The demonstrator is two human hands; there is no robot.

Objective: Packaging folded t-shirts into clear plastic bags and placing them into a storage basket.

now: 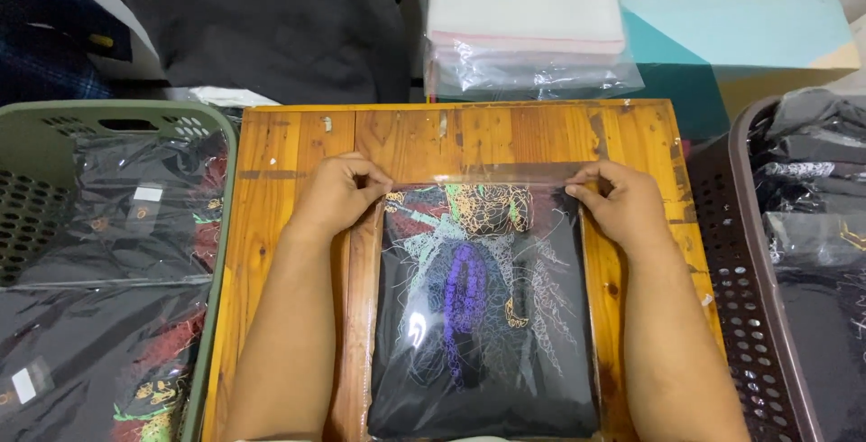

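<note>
A folded black shirt [483, 316] with a colourful line print lies inside a clear plastic bag [505, 174] on a small wooden table [289, 149]. My left hand [338, 194] pinches the bag's top left corner at its flap. My right hand [622, 200] pinches the top right corner. The clear flap stretches between both hands, lying flat on the wood above the shirt.
A green basket [117, 113] on the left holds bagged black shirts. A brown perforated basket [735, 253] on the right holds unbagged dark shirts. A stack of clear bags [523, 36] lies beyond the table, with dark cloth [271, 18] beside it.
</note>
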